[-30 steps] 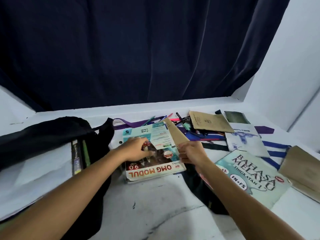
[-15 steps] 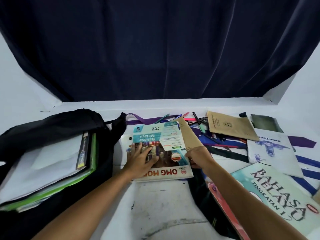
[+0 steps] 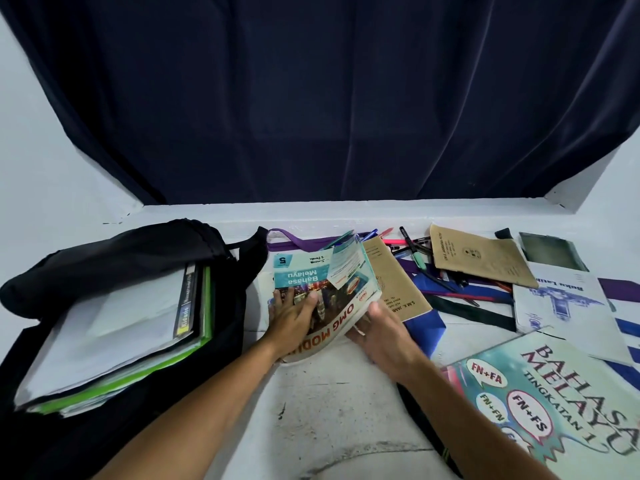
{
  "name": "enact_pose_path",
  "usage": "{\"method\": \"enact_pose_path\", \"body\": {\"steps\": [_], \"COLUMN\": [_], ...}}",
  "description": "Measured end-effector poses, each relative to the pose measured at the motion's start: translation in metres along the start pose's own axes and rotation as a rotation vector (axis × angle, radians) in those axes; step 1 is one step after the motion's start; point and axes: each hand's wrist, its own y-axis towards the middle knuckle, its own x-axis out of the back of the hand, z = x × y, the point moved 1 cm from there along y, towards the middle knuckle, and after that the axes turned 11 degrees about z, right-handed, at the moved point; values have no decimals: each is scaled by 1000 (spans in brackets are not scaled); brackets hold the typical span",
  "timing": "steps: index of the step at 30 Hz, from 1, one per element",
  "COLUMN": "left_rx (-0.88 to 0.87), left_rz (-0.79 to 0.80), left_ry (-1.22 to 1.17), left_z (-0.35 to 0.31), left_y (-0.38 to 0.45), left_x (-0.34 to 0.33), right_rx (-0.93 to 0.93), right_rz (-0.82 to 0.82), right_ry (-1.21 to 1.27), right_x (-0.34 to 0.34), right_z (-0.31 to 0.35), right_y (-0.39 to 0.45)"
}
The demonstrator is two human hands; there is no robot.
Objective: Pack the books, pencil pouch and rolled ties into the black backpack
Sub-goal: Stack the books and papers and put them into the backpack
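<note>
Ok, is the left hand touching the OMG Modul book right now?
Touching. The head view shows the left hand lying on the cover of the OMG Modul book, fingers spread on it, no gap visible.

Matt black cloth backpack (image 3: 114, 258), glossy printed paper cover on OMG Modul workbook (image 3: 322, 289), dull brown kraft-paper exercise books (image 3: 481, 261), sheeny paper Bahasa Melayu textbook (image 3: 554, 400), soft dark fabric curtain (image 3: 329, 98), smooth white painted tabletop (image 3: 329, 410), scuffed in places
</note>
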Motion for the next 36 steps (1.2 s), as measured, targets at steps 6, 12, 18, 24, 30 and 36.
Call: {"method": "enact_pose_path", "body": {"steps": [6, 12, 18, 24, 30, 36], "left_rx": [35, 75, -199, -61, 167, 72], "left_rz": [13, 92, -267, -431, -285, -367], "left_ry": [-113, -141, 218, 675, 790, 499], "left_z": [-12, -55, -64, 20, 124, 174], "left_y": [-4, -14, -52, -78, -104, -102], "left_x": [4, 40, 141, 241, 277, 305], "right_rx": [-27, 25, 124, 199, 146, -21], "right_rz": [-286, -406, -295, -132, 5, 61], "right_ry": [-175, -42, 90, 165, 165, 207], "right_x": [-28, -30, -50, -91, -140, -168], "right_z": [-25, 5, 46, 63, 47, -5], "right_y": [11, 19, 25, 39, 58, 73]}}
